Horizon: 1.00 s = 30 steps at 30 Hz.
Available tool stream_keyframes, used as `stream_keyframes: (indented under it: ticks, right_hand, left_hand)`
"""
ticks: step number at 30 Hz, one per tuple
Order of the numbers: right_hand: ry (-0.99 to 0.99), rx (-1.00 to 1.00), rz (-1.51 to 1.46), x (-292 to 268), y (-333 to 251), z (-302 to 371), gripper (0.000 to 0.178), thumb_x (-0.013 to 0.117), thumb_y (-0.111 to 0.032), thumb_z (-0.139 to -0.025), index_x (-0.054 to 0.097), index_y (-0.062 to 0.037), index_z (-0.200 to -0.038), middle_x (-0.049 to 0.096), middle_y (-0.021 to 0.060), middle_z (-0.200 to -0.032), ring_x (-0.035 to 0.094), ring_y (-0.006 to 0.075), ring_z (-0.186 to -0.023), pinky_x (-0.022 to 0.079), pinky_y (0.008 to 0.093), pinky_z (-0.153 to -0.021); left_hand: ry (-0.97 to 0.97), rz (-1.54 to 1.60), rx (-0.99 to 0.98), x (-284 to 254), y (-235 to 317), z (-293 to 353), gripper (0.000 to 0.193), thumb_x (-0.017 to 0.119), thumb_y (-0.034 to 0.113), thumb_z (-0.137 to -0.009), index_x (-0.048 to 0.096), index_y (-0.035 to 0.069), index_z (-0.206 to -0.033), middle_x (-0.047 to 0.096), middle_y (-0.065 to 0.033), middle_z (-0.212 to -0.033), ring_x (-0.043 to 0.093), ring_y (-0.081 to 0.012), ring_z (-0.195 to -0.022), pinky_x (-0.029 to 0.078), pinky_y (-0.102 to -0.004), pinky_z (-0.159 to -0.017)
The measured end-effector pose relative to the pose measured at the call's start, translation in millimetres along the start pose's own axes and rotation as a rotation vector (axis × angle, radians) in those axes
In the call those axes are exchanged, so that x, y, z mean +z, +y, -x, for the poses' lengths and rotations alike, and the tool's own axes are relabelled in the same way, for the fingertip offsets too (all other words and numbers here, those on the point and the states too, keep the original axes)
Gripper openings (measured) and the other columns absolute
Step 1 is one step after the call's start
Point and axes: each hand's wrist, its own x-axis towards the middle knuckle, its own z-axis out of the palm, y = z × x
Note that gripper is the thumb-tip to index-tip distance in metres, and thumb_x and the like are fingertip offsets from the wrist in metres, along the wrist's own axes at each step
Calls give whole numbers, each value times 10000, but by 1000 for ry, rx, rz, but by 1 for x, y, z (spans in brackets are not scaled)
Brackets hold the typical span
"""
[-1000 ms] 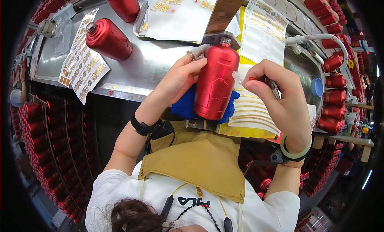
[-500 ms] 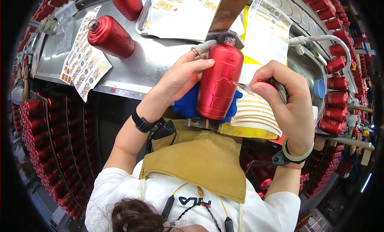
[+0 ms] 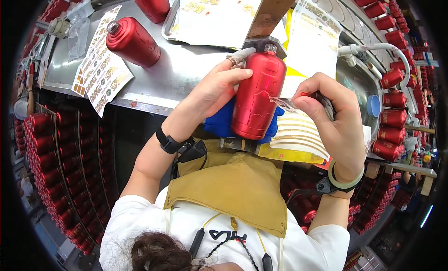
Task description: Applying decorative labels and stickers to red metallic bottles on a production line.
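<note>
A glossy red bottle [image 3: 258,96] with raised shapes and a clear neck lies tilted on a blue cloth [image 3: 219,121], its neck against a metal bracket [image 3: 267,43]. My left hand [image 3: 219,82] grips the bottle's upper left side, thumb on top; a whitish cover wraps one fingertip. To the right, my right hand [image 3: 331,112] pinches what look like silvery tweezers [image 3: 284,104], their tips at the bottle's right side. A small pale or gold bit seems to be at the tips, too small to make out. Something red shows by the pinching fingers.
Two more red bottles [image 3: 134,42] stand at the back left beside a sheet of gold stickers [image 3: 101,68]. A tray with white paper [image 3: 217,26] lies behind. Gold-striped sheets [image 3: 298,136] are at the right, near a white pipe [image 3: 373,48] and a blue cup [image 3: 373,105]. Racks of red bottles flank me.
The tweezers' tips have turned slightly, and a pale bit shows more plainly at them. My left hand keeps its hold on the bottle. The whole view has shifted slightly.
</note>
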Motion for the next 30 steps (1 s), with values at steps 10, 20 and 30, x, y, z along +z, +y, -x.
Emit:
stream_keyframes:
  ticks: [10, 20, 30]
  right_hand:
    - [52, 52, 64, -13, -5, 5, 67, 709, 24, -881, 654, 34, -918, 649, 73, -791, 557, 129, -692, 457, 266, -659]
    - [570, 37, 213, -81, 24, 46, 69, 645, -32, -957, 610, 24, -937, 621, 45, -822, 544, 106, -781, 444, 252, -722]
    - [968, 85, 543, -110, 39, 94, 82, 634, -36, -964, 603, 28, -924, 583, 92, -786, 540, 189, -709, 445, 320, -680]
  left_hand:
    - [-14, -191, -121, 19, -4, 1, 590, 761, 393, -908, 575, -19, -1286, 696, -110, -1105, 679, -171, -990, 557, -326, -868]
    - [-155, -455, 386, 116, 37, -7, 790, 819, 335, -848, 417, -33, -1420, 590, -174, -1289, 606, -241, -1193, 482, -371, -1018]
    - [412, -1343, 1410, 192, 10, -310, 763, 853, 166, -623, 562, -25, -1302, 555, -222, -1330, 520, -387, -1249, 399, -480, -1070]
